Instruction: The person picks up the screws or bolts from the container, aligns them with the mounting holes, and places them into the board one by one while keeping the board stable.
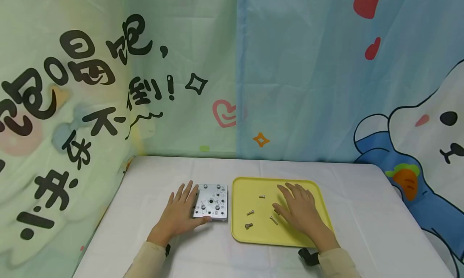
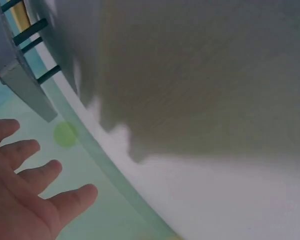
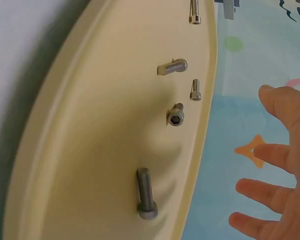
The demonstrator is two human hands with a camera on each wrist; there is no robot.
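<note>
A silver metal block with holes and socket-head screws in its top lies on the white table. In the left wrist view, dark screw shanks stick out from one face of the block. My left hand is at the block's left side, fingers spread, thumb by its near edge. My right hand hovers over the yellow tray, fingers apart, holding nothing. Several loose socket-head screws lie in the tray, among them a long screw and a short screw.
The white-covered table ends at a printed curtain behind. The tray's raised rim stands just right of the block. A black wrist-camera mount sits at my right sleeve.
</note>
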